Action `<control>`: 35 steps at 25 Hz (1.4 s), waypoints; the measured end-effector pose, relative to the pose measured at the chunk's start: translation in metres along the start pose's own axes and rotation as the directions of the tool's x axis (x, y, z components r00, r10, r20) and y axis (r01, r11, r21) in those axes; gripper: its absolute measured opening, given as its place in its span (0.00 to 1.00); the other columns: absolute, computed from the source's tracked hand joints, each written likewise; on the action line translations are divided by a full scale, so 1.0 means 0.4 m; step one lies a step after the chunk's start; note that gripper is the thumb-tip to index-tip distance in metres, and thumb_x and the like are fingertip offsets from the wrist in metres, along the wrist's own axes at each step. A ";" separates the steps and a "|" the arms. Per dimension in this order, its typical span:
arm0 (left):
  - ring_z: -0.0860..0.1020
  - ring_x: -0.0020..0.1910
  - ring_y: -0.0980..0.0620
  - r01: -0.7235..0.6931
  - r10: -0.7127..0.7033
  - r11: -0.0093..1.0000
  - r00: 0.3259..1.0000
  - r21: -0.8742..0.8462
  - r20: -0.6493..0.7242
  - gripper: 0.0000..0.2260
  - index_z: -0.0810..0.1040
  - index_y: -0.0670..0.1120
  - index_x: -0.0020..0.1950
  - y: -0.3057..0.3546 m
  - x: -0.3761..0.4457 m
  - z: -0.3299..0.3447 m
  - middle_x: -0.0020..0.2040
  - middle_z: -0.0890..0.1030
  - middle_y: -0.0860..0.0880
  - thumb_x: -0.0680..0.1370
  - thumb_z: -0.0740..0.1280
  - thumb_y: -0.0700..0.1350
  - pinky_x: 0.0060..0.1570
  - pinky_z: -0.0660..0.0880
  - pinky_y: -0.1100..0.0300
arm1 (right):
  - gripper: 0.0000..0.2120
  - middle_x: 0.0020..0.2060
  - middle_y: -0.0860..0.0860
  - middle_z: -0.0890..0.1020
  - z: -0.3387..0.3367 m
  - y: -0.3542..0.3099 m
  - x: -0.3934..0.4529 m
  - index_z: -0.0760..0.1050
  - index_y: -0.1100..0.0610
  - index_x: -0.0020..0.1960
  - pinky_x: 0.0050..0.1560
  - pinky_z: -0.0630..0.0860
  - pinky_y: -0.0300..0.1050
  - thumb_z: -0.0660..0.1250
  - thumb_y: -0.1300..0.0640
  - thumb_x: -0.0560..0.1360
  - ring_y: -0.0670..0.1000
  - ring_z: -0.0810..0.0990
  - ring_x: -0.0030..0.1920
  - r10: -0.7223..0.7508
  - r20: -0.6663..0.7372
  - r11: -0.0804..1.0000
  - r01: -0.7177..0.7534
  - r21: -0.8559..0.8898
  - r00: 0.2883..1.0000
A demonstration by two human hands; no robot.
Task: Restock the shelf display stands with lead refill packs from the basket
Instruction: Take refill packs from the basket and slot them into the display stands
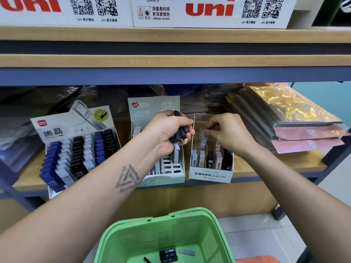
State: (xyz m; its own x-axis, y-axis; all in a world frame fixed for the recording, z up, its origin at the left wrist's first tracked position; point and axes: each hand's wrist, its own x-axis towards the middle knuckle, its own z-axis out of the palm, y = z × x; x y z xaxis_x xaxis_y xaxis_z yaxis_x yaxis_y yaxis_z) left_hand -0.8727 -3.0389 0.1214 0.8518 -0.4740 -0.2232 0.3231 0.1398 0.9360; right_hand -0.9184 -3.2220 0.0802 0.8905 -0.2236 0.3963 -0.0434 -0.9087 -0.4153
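My left hand (167, 130) grips a bunch of lead refill packs (180, 133), black, white and pink, in front of the green 0.7 display stand (161, 179). My right hand (226, 133) pinches a pale refill pack (203, 136) over the back row of the clear MONO graph MG stand (209, 175), which holds several packs upright. Below, the green basket (133, 230) has a few dark and grey packs (169, 254) lying on its bottom.
A Deli HB 0.5 stand (76, 154) full of blue, white and black packs sits at the left. Stacked shiny folders (296, 118) lie at the right of the shelf. A wooden shelf board (171, 61) with white uni boxes (209, 10) hangs above.
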 end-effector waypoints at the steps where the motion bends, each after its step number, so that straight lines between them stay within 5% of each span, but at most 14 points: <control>1: 0.77 0.29 0.47 0.007 -0.007 1.000 1.000 0.004 0.006 0.07 0.74 0.40 0.48 0.000 -0.001 0.000 0.31 0.78 0.40 0.77 0.68 0.30 0.25 0.75 0.62 | 0.06 0.45 0.47 0.82 0.001 -0.001 0.001 0.83 0.55 0.53 0.42 0.73 0.34 0.74 0.57 0.76 0.44 0.79 0.43 0.001 0.003 1.000 -0.001 -0.003 1.000; 6: 0.76 0.29 0.47 0.033 -0.033 0.999 0.999 0.003 0.029 0.06 0.74 0.40 0.48 -0.003 -0.002 -0.004 0.31 0.78 0.40 0.77 0.68 0.31 0.25 0.75 0.62 | 0.05 0.42 0.46 0.80 -0.014 -0.009 0.003 0.83 0.55 0.52 0.38 0.69 0.30 0.74 0.59 0.76 0.39 0.75 0.39 0.003 -0.018 1.000 -0.003 -0.012 1.000; 13: 0.76 0.31 0.46 0.069 -0.069 0.998 0.997 0.013 0.026 0.03 0.73 0.40 0.49 -0.009 -0.005 0.001 0.33 0.79 0.38 0.79 0.67 0.34 0.25 0.74 0.62 | 0.04 0.45 0.49 0.83 0.013 -0.008 -0.010 0.83 0.55 0.51 0.45 0.74 0.38 0.72 0.60 0.77 0.47 0.80 0.46 -0.045 0.054 0.997 0.048 -0.062 0.998; 17: 0.78 0.26 0.48 0.092 -0.090 0.995 0.994 -0.029 0.062 0.10 0.73 0.38 0.62 -0.010 -0.016 0.005 0.37 0.79 0.37 0.81 0.64 0.36 0.24 0.74 0.62 | 0.09 0.52 0.51 0.84 0.014 -0.010 -0.014 0.83 0.56 0.57 0.48 0.72 0.36 0.69 0.61 0.79 0.49 0.81 0.51 -0.069 0.055 0.989 0.076 -0.127 0.996; 20: 0.82 0.29 0.46 0.085 -0.081 0.996 0.988 -0.023 0.129 0.11 0.73 0.36 0.64 -0.010 -0.022 0.007 0.38 0.80 0.36 0.82 0.63 0.35 0.25 0.76 0.62 | 0.07 0.48 0.50 0.86 -0.023 -0.031 -0.009 0.84 0.56 0.56 0.45 0.78 0.37 0.69 0.60 0.79 0.47 0.83 0.45 0.039 -0.002 0.981 -0.038 0.192 0.999; 23: 0.84 0.34 0.43 0.069 -0.069 0.998 0.983 0.005 0.169 0.08 0.76 0.36 0.59 -0.014 -0.025 0.009 0.36 0.81 0.39 0.80 0.66 0.35 0.25 0.77 0.62 | 0.08 0.44 0.57 0.86 -0.060 -0.049 -0.007 0.83 0.62 0.55 0.50 0.82 0.49 0.68 0.60 0.80 0.54 0.85 0.43 0.110 0.249 0.637 -0.260 0.726 0.962; 26: 0.83 0.34 0.44 0.043 -0.046 0.999 0.979 0.021 0.199 0.07 0.79 0.36 0.55 -0.021 -0.026 0.013 0.37 0.81 0.40 0.79 0.69 0.36 0.25 0.76 0.62 | 0.09 0.43 0.59 0.83 -0.061 -0.046 -0.011 0.83 0.64 0.52 0.49 0.78 0.49 0.69 0.60 0.79 0.54 0.81 0.43 0.033 0.407 0.520 -0.364 0.773 0.913; 31: 0.83 0.33 0.44 0.069 -0.067 0.998 0.978 -0.003 0.196 0.08 0.79 0.35 0.55 -0.029 -0.021 0.013 0.41 0.82 0.38 0.81 0.66 0.40 0.25 0.76 0.63 | 0.07 0.40 0.58 0.84 -0.071 -0.034 -0.003 0.81 0.66 0.53 0.41 0.79 0.40 0.70 0.66 0.75 0.50 0.81 0.38 0.104 0.410 0.255 -0.423 0.870 0.906; 35: 0.82 0.31 0.46 0.045 -0.048 0.999 0.988 0.019 0.146 0.02 0.78 0.38 0.50 -0.033 -0.022 0.011 0.37 0.83 0.39 0.79 0.68 0.34 0.25 0.75 0.63 | 0.14 0.45 0.62 0.84 -0.076 -0.021 -0.008 0.79 0.64 0.60 0.40 0.83 0.39 0.67 0.72 0.75 0.52 0.85 0.41 0.102 0.384 0.215 -0.397 0.892 0.918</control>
State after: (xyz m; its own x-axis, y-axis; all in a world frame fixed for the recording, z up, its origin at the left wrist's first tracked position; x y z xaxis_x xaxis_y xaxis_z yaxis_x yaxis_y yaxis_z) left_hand -0.8864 -3.0403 0.1123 0.7660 -0.6020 -0.2255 0.3537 0.1016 0.9298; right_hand -0.9346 -3.2243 0.1073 0.9867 -0.1622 0.0068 0.0409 0.2078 -0.9773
